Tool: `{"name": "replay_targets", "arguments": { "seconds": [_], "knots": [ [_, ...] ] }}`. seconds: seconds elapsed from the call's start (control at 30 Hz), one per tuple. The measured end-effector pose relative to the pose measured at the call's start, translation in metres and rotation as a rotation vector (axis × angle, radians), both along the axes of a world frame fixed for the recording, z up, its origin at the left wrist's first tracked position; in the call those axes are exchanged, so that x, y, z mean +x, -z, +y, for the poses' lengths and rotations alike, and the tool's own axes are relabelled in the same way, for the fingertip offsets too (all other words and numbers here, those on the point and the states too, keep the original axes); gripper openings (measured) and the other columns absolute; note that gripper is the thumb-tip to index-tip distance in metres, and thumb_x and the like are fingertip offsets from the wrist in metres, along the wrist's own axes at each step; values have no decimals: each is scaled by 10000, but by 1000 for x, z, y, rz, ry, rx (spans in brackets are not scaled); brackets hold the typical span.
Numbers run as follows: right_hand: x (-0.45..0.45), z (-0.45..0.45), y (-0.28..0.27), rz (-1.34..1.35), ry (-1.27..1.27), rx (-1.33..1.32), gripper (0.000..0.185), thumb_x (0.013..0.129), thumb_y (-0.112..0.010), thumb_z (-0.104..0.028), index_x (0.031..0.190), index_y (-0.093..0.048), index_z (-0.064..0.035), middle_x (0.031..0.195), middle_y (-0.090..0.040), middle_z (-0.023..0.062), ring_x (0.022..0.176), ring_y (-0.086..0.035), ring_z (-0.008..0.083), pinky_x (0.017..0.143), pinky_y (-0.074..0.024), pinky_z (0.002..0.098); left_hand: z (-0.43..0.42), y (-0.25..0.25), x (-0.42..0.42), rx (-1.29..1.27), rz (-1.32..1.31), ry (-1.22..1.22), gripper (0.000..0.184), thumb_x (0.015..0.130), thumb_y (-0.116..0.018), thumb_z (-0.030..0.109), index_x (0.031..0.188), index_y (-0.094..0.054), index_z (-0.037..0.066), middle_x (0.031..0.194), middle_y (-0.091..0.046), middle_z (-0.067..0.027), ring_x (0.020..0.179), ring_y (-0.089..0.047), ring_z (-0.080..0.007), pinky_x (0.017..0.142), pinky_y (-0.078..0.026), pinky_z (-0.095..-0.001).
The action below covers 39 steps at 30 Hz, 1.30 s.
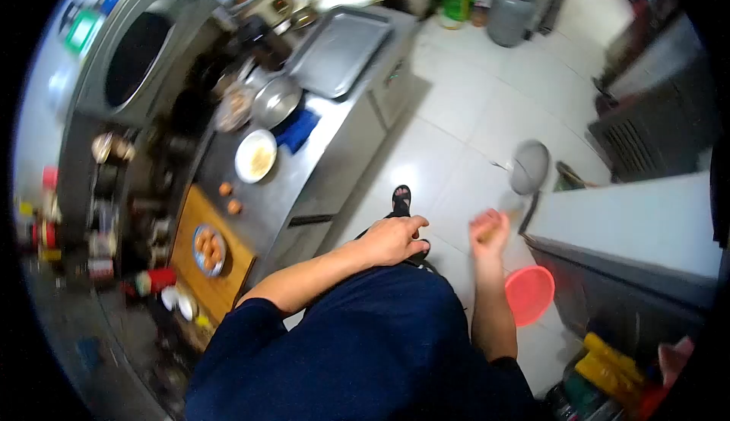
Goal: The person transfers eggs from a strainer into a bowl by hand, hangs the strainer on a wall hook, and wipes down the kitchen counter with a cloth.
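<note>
My right hand (489, 232) is closed around the handle of a round mesh strainer (530, 167), whose grey bowl points away from me above the tiled floor. The strainer is somewhat blurred. In front of my body hangs my left hand (391, 240), with nothing visible in it and its fingers loosely apart. Below my right forearm a pink plastic basin (530, 295) is partly covered by the arm.
Along the left runs a steel counter (327, 155) with a white bowl (255, 156), a metal bowl (276, 102), a blue cloth (299, 129) and a metal tray (342, 51). A plate of eggs (208, 250) rests on a wooden board (236, 270). A white-topped unit (623, 219) stands right.
</note>
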State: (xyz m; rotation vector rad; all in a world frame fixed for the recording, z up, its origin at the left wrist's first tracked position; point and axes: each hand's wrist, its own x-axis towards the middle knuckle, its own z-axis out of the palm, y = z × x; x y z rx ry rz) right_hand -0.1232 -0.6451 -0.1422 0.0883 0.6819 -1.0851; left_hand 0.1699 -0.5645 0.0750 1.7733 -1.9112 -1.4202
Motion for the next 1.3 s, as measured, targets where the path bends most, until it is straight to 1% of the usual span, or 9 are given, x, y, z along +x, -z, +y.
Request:
{"name": "replay_targets", "arguments": {
  "seconds": [0.2,0.37,0.53,0.6,0.7,0.97,1.03,1.13,1.3],
  "knots": [
    [67,-105,-46,159,-121,-4,442,1083,-553,-502,1009,-697,-90,913,-739,86,852,-716,276,780,-583,410,-150,1,-71,-376,-5,119,786,976,-766,389,1615,-406,108,1261,-744,-231,1055,-737,-469,896,-611,-548],
    [65,-216,-138,15,-89,43,511,1095,-564,-504,984,-705,-26,920,-718,117,898,-709,310,873,-585,475,-277,10,-84,-612,38,245,576,1008,-726,310,1476,-563,18,1147,-748,-272,948,-762,-443,792,-639,-518],
    [9,-320,-185,614,-128,-87,473,1052,-684,-462,1149,-710,0,1018,-733,104,916,-706,277,831,-589,394,-438,-10,-98,-804,187,202,346,1032,-695,233,1309,-625,37,933,-771,-190,814,-763,-400,698,-625,-502],
    [-37,-348,-114,1291,29,-270,441,981,-788,-288,1278,-657,10,1181,-711,149,924,-705,274,839,-591,379,-495,-36,-112,-792,186,310,312,1037,-689,232,1274,-627,40,903,-768,-179,796,-762,-390,690,-623,-495],
    [-73,-376,-179,1748,138,-360,519,920,-807,-150,1370,-601,7,1330,-643,202,917,-705,287,852,-589,388,-564,-59,-143,-819,173,506,279,1048,-675,236,1251,-631,50,888,-769,-163,775,-756,-374,668,-614,-479],
    [-187,-488,-172,1904,169,-307,457,966,-741,-110,1386,-603,5,1324,-638,245,1106,-669,376,969,-551,455,-738,-119,-264,-747,379,770,269,1077,-633,267,1249,-629,61,860,-759,-139,750,-741,-373,667,-598,-486],
    [-230,-516,-165,2326,225,-461,433,910,-816,-85,1314,-672,-25,1231,-695,216,951,-719,377,860,-590,444,-784,-132,-300,-724,383,831,274,1085,-622,273,1253,-633,57,859,-763,-129,742,-747,-354,665,-599,-473],
    [-256,-556,-200,2189,183,-326,403,970,-775,-160,1326,-654,-16,1210,-713,232,1057,-706,438,919,-581,496,-854,-149,-348,-592,538,790,254,1100,-600,282,1224,-647,65,795,-742,-152,715,-741,-355,671,-586,-458],
    [-325,-623,-221,2083,114,-283,436,1014,-730,-209,1391,-617,-23,1231,-721,232,1138,-702,439,984,-569,514,-952,-178,-436,-247,559,641,287,1124,-569,278,1240,-674,37,768,-739,-70,647,-694,-143,617,-544,-327]
  ]
}}
